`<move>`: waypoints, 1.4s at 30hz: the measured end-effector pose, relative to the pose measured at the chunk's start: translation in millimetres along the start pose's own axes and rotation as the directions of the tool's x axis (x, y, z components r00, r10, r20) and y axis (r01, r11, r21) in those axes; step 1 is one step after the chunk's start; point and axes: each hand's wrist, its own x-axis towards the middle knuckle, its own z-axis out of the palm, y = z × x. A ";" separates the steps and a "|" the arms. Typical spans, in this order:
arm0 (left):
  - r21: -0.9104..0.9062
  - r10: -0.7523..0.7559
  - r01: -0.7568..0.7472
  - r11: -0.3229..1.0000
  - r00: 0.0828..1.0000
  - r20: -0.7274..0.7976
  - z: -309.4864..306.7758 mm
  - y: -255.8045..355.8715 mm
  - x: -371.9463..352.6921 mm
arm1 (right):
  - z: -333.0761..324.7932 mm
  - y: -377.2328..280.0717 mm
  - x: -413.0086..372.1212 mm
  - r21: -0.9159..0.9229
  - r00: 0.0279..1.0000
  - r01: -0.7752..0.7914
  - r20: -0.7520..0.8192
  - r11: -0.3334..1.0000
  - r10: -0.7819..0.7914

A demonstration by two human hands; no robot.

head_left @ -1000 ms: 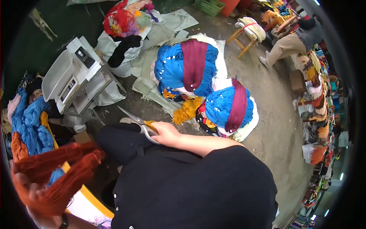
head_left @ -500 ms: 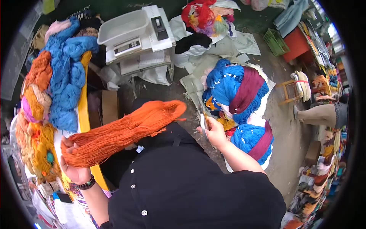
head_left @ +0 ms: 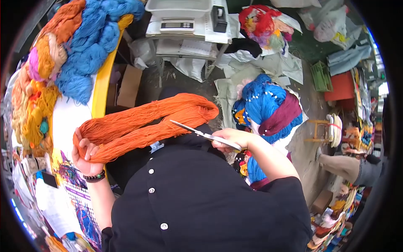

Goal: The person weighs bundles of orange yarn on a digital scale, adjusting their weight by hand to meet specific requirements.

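Observation:
An orange skein of yarn (head_left: 168, 110) stretches across in front of my body as a long loop, its two sides apart in the middle. My left hand (head_left: 87, 153) holds its left end, with the fingers curled inside the loop. In my right hand (head_left: 228, 139) is a pair of scissors (head_left: 201, 133), pointing left. Their blades lie close together, and the tips overlap the near side of the skein in this view. The skein's right end bends round just beyond my right hand.
Blue yarn (head_left: 90, 54) and other skeins lie on the yellow-edged table (head_left: 100, 90) at left. A scale (head_left: 178, 26) stands ahead. Big blue and maroon yarn bundles (head_left: 268, 105) sit on the floor at right. Another person's leg (head_left: 340, 164) shows at far right.
The skein has opened from a bunched bundle into a loop. My right hand has turned the scissors from pointing up to pointing left, toward the skein. The view has shifted.

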 end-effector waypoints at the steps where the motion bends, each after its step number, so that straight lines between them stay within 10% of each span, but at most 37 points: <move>1: 0.035 0.012 -0.013 0.999 1.000 0.006 4.1 -1.4 -0.8 | -2.5 -9.7 0.2 -0.039 0.999 -0.030 0.013 0.999 0.030; 14: 0.062 0.040 -0.039 0.997 0.999 -0.029 4.7 -5.5 -2.7 | -20.4 -30.9 30.6 0.005 0.950 0.086 0.300 0.996 -0.084; 31: 0.072 0.013 -0.013 0.997 1.000 -0.008 10.9 -12.1 -7.5 | -15.3 -52.1 45.2 -0.050 0.990 0.057 -0.125 0.997 -0.062; 42: 0.088 0.058 -0.065 0.994 0.995 0.077 5.2 -12.6 -10.5 | -24.0 -52.5 62.0 -0.097 0.999 -0.039 0.004 0.995 0.040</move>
